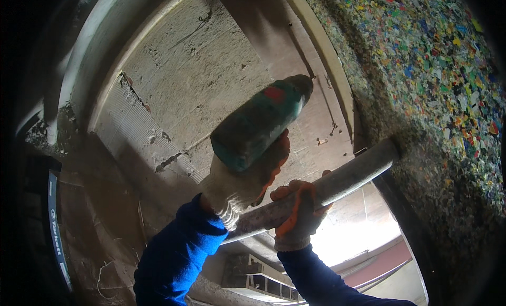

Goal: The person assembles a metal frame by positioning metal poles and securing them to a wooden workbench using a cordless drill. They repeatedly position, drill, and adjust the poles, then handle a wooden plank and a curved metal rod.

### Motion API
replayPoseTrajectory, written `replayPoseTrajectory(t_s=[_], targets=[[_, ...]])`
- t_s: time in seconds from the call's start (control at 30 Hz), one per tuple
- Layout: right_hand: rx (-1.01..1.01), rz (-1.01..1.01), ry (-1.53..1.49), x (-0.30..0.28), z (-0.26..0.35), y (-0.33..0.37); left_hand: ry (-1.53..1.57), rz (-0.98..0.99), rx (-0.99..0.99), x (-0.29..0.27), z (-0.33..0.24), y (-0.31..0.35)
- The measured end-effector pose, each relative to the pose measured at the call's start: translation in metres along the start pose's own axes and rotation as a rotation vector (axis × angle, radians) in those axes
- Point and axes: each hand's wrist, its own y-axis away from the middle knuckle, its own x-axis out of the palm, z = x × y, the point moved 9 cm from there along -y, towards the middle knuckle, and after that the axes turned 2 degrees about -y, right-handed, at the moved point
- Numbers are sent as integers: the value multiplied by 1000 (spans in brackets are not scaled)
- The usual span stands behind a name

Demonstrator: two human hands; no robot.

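Left hand [247, 174], in white knit glove with orange palm, fingers wrapped tight round green power tool [262, 121], body angled toward 1 o'clock against pale cracked ceiling slab [179, 69]. Right hand [298, 211], same glove type, fingers closed round grey pipe [337, 185], which runs toward 2 o'clock into multicoloured foam-chip panel [432, 79]. Step apparently: steadying pipe while positioning tool. Next move likely demands firm pipe grip, careful tool alignment

There are 2 gloved hands, the left hand [247, 185] and the right hand [298, 214]. They hold 1 green power tool [261, 121] and 1 grey pipe [337, 185].
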Motion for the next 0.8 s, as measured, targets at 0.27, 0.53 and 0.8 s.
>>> replayPoseTrajectory(t_s=[0.27,0.53,0.8], targets=[[38,12,8,-3,-6,-2,-167,-17,-194,0,2,1],[-30,4,-5,-3,-3,-1,-606,10,145,11,-29,3],[54,15,-34,-1,-8,0,-1067,220,-200,1,-14,14]])
